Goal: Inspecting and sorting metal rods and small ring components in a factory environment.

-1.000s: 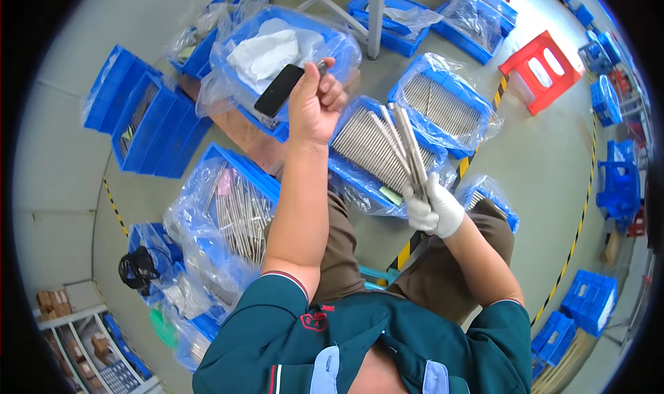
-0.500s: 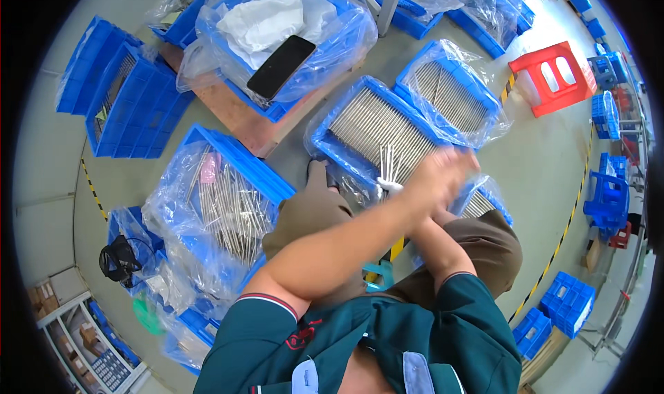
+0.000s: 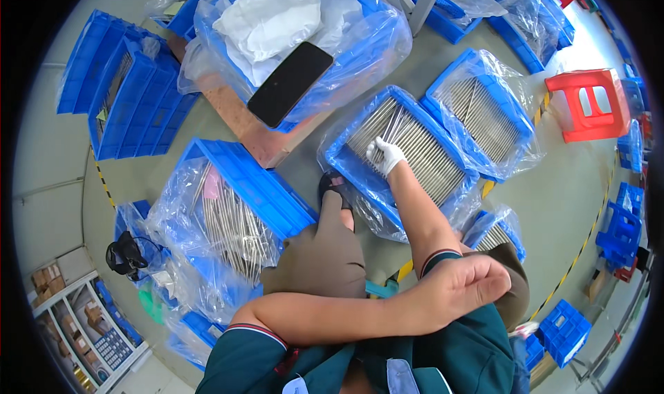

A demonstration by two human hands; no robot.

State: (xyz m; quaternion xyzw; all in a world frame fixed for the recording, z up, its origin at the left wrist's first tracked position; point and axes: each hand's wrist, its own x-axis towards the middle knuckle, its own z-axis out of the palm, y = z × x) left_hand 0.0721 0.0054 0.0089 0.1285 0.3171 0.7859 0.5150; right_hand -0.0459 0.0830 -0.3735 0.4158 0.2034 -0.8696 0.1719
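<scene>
My right hand (image 3: 384,156), in a white glove, is over a blue, plastic-lined crate (image 3: 337,153) of thin metal rods (image 3: 432,160) laid in a close row. Its fingers are curled around a few metal rods (image 3: 393,123), which slant at the crate's far left part; the glove hides their lower ends. My bare left hand (image 3: 477,283) is crossed over beside my right forearm, above my right thigh. Its fingers are bent into a loose fist, and nothing shows in them.
A second crate of rods (image 3: 484,110) adjoins on the right. At left, another lined crate (image 3: 238,169) holds jumbled rods. A black phone (image 3: 290,84) rests on a plastic-covered crate. A red stool (image 3: 588,105) stands at far right; blue crates (image 3: 138,103) are stacked far left.
My right hand has moved from the crate's near edge onto its far left part, and the rods that stood up from it now lie lower. My left hand has drawn back toward me.
</scene>
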